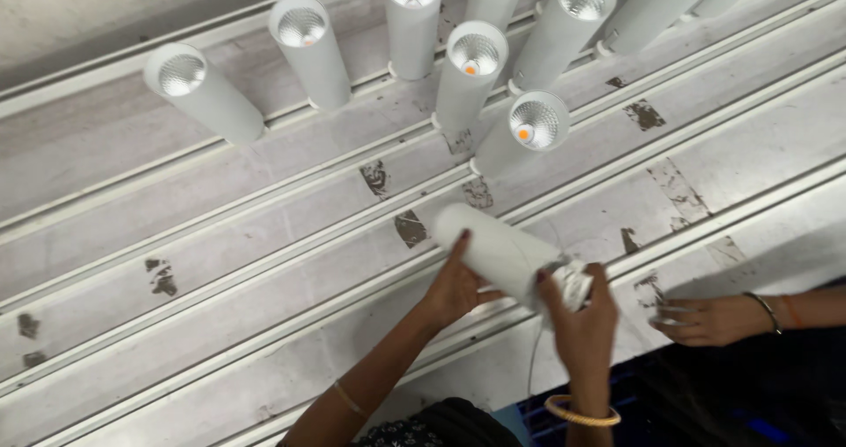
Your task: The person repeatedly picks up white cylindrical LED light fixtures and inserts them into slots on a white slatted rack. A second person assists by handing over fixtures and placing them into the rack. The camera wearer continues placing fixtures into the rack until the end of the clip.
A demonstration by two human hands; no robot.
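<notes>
Nearest the camera, at six o'clock, the right hand (582, 310) is seen with a gold bangle (582, 412) on its wrist; its fingers are closed around the lower end of a white lamp tube (498, 251), where a small fitting and a thin wire (534, 359) are gripped. At about nine o'clock from it, the left hand (454, 287) is wrapped under the same tube, thumb laid along its side, so the tube is held tilted between both hands, just above the bench (220, 306). The tube's closed end is pointed toward eleven o'clock.

At three o'clock a co-worker's hand (705, 319), wearing a thin bracelet, is rested on the bench, well apart from the tube; whether anything is held in it cannot be told.

Farther out, at twelve o'clock, a cluster of finished lamps (467, 77) is stood upright in the bench rails (264, 236), lenses facing up, two showing an orange dot. Worn dark patches are scattered over the white surface.
</notes>
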